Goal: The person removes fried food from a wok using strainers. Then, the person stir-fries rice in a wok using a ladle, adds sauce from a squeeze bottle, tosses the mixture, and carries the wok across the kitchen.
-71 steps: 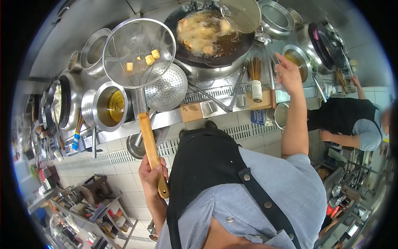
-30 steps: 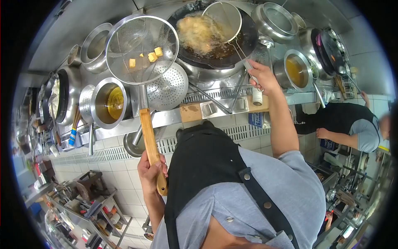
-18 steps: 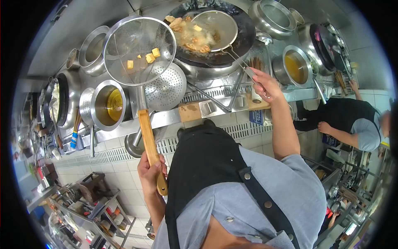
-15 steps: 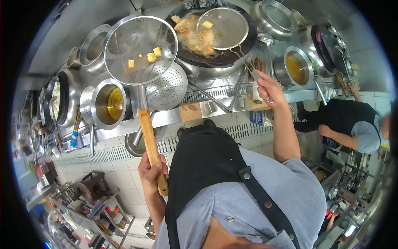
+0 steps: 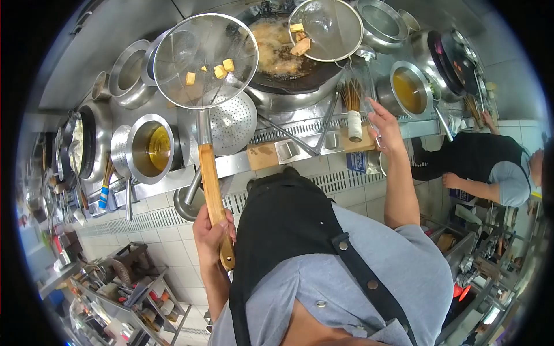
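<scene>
My left hand [image 5: 213, 233] is wrapped round the wooden handle of a large mesh skimmer [image 5: 214, 181]. Several yellow cubes [image 5: 220, 71] lie in its mesh, which is held above a perforated ladle [image 5: 232, 120]. With my right hand [image 5: 385, 128] I grip the thin metal handle of a smaller mesh strainer [image 5: 337, 29]. Its bowl is over the right side of a black wok [image 5: 314, 81] and carries a yellow cube [image 5: 296, 27] and a browned piece of food [image 5: 300, 47]. Bubbling oil [image 5: 271, 49] with food in it fills the wok.
At left stands a pot of yellow oil [image 5: 151, 173]; another pot of yellow liquid [image 5: 433, 109] is at right. A bamboo brush [image 5: 354, 124] stands by the counter edge. A co-worker in a dark apron [image 5: 461, 158] stands at right. Shelves with utensils [image 5: 127, 288] are behind me.
The smaller strainer has moved right and up in view, and a browned piece now lies in it with the cube. The large skimmer has shifted slightly right and up.
</scene>
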`<action>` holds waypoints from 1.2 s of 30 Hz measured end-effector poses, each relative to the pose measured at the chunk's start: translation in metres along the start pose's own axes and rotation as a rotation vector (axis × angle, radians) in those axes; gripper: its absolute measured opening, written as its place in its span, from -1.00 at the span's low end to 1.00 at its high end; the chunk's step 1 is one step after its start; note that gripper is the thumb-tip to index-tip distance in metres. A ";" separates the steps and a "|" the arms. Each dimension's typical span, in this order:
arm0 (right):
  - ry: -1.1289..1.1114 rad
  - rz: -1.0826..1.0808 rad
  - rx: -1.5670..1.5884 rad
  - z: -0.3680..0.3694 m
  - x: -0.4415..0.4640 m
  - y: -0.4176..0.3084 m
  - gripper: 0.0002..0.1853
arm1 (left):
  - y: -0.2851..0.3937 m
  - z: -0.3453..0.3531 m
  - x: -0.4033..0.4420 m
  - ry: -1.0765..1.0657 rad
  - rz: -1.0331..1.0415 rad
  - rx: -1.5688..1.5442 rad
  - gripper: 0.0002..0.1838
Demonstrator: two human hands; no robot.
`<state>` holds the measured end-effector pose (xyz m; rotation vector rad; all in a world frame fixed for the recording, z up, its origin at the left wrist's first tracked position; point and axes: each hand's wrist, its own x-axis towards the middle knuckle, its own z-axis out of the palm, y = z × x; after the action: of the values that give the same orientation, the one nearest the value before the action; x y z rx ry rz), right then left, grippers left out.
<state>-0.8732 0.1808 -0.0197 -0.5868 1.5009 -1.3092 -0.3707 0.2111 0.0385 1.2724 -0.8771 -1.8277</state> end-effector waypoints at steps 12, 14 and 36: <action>0.047 -0.052 0.000 -0.002 -0.033 -0.013 -0.47 | 0.030 0.035 0.027 -0.034 0.000 0.159 -0.60; -0.010 -0.112 -0.112 -0.003 -0.031 -0.018 -0.47 | 0.033 0.041 0.034 -0.046 -0.003 0.166 -0.60; -0.042 -0.620 -0.999 -0.006 -0.062 -0.087 -0.43 | 0.024 0.035 0.043 -0.045 0.042 0.130 -0.59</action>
<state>-0.8776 0.2109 0.0827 -1.8115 1.9775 -0.8625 -0.4100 0.1671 0.0489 1.2863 -1.0552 -1.7971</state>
